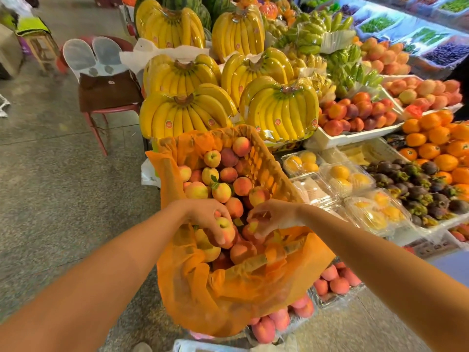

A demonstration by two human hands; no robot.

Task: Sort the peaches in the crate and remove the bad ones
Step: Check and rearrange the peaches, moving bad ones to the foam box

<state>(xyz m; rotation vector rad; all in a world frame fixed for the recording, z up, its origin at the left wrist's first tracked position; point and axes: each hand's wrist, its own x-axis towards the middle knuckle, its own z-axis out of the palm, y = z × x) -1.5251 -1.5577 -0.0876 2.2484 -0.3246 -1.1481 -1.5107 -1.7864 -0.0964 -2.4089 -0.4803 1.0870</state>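
A fruit stall stands on a grey speckled floor, with wrapped bunches of bananas (182, 115) stacked at the back, oranges (436, 148) and mangosteens (416, 189) to the right, and a red chair (106, 97) to the left. In front of the bananas sits the crate (265, 168), lined with an orange plastic bag (228, 295) and heaped with peaches (228, 174). Both hands reach into its near end. The left hand (203, 212) has its fingers curled round a yellow-and-red peach (224, 228), lifted slightly above the pile. Just beside it, the right hand (276, 214) bends its thumb and fingers round a reddish peach (251, 227) lying among the others. More pink peaches (335, 280) lie in trays below the crate.
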